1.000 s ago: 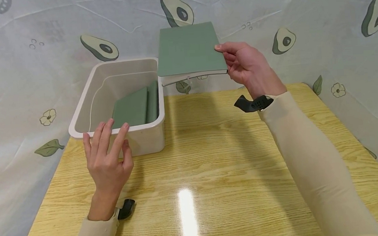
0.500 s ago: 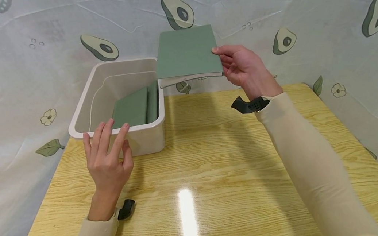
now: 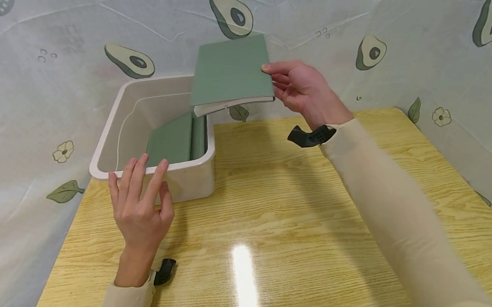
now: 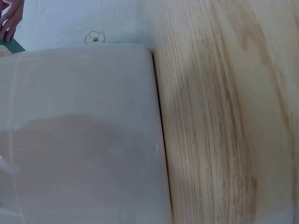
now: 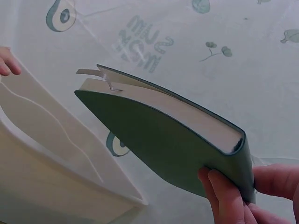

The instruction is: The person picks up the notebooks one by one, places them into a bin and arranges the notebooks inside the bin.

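Note:
My right hand (image 3: 299,85) pinches a green notebook (image 3: 231,71) by its spine edge, thumb on top and fingers beneath. The notebook is held in the air, overlapping the back right rim of a white plastic box (image 3: 192,183) in the head view. From the right wrist, its pale page block and a ribbon bookmark (image 5: 100,73) show between slightly parted covers. Fingertips of my left hand (image 3: 140,211) rest on the box's front rim, fingers straight and spread. Inside, two green notebooks (image 3: 170,142) lean toward the right wall.
The box stands at the back left of a wooden table (image 3: 276,218). Behind it hangs a pale curtain (image 3: 287,8) with avocado prints. A black band (image 3: 311,135) sits at my right wrist. A bright reflection lies on the tabletop near the front.
My right hand has carried the notebook left and slightly down, so it now overlaps the box's back right corner in the head view. The left hand has stayed put on the rim.

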A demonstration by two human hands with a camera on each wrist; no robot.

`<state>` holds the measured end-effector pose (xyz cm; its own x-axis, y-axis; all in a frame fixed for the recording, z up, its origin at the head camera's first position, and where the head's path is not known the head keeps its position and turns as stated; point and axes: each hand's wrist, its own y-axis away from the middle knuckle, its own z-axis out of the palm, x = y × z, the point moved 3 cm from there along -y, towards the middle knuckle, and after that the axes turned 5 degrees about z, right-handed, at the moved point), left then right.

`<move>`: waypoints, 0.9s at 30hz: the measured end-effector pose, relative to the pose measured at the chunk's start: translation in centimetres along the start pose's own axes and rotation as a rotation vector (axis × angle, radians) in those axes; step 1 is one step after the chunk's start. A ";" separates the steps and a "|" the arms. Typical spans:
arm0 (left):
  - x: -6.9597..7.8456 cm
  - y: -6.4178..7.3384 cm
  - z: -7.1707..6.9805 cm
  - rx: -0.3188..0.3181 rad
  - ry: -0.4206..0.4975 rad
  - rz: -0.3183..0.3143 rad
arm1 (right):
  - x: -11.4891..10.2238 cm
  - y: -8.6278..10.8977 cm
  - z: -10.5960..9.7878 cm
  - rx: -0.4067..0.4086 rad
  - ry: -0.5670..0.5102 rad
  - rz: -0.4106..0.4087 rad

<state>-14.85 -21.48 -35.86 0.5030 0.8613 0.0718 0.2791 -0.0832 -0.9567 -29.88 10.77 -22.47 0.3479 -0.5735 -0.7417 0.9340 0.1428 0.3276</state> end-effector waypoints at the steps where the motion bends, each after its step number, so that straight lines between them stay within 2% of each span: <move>1: 0.0 0.0 0.0 0.002 0.001 0.001 | 0.2 -0.1 0.1 0.000 0.008 -0.002; 13: 0.1 0.0 0.0 0.006 0.006 -0.005 | 3.2 -1.8 2.3 0.007 0.130 -0.045; 20: 0.2 0.1 0.0 0.032 0.012 -0.006 | 5.2 -2.6 4.2 -0.010 0.123 -0.037; 27: 0.2 0.0 0.0 0.030 0.011 -0.006 | 6.9 -2.9 6.4 -0.026 0.180 -0.040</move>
<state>-14.77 -21.26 -35.83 0.5102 0.8563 0.0802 0.2577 -0.0632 -0.9642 -30.67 1.21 -24.81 0.3171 -0.4257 -0.8474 0.9484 0.1447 0.2822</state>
